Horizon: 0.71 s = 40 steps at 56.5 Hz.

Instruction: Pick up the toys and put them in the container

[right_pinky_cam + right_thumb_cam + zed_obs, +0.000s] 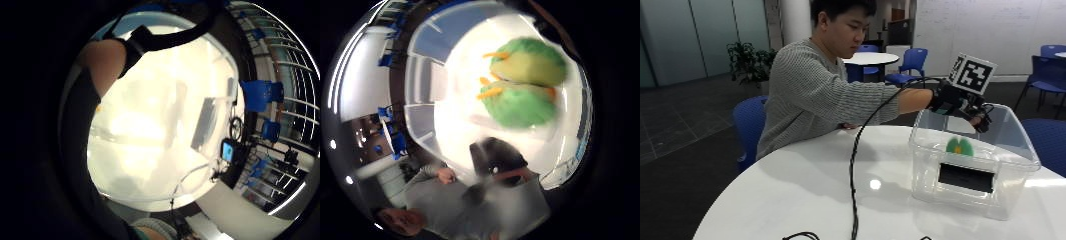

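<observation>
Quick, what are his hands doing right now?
Gloved right hand: over the container, grip cannot be told.
Bare left hand: resting at the table edge, holding nothing visible.

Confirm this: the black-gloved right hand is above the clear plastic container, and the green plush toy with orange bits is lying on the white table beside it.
Not quite. The black-gloved right hand is above the clear plastic container, but the green plush toy with orange bits is inside that container, not on the white table beside it. The outside view shows it through the wall, and the thumb side palm view shows it within the walls.
</observation>
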### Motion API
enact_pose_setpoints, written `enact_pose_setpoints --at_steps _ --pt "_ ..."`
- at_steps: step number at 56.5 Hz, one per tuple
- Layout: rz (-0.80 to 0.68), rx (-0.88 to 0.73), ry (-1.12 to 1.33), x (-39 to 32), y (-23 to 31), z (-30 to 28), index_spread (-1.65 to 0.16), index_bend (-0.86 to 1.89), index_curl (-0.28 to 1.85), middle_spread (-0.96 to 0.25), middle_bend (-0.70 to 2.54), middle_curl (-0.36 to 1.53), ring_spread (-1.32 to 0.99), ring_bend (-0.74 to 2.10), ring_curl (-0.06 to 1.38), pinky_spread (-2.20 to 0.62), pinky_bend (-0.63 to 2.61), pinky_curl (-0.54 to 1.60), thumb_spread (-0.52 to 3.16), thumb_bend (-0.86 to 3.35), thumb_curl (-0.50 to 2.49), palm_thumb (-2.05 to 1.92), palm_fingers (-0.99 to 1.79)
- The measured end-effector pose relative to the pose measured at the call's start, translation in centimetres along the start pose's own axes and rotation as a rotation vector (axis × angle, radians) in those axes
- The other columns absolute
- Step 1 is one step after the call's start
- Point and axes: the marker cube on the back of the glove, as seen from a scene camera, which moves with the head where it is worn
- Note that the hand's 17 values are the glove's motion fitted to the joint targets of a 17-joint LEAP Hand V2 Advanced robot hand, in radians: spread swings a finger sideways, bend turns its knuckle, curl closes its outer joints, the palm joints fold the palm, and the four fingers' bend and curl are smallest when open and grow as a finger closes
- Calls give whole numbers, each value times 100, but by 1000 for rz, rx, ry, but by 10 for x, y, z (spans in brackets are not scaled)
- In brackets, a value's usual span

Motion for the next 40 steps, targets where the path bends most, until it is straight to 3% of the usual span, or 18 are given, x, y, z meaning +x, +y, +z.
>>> enact_pose_setpoints --at_steps 5,23,28,32,37,40 --pt "5 -12 -27 2 -1 10 -36 4 32 -26 43 41 -37 83 34 -2 93 42 124 -5 29 11 -12" --pt "-32 80 -85 -6 36 -3 -33 7 20 -22 28 37 -28 80 31 0 99 41 119 -2 28 1 -14" --pt "-30 150 -158 1 86 -17 -33 7 18 -21 27 38 -27 78 31 0 99 40 119 -2 28 -1 -13" --pt "25 200 -2 37 133 -15 -33 8 17 -21 26 38 -26 77 30 0 99 40 120 -3 27 -3 -13" --pt "-140 243 -223 34 199 -14 -33 11 18 -21 24 38 -25 74 30 1 97 39 121 -4 26 -5 -12" --pt "-170 270 -158 50 239 -2 -34 13 18 -21 23 38 -24 72 29 1 95 38 121 -5 25 -6 -10"
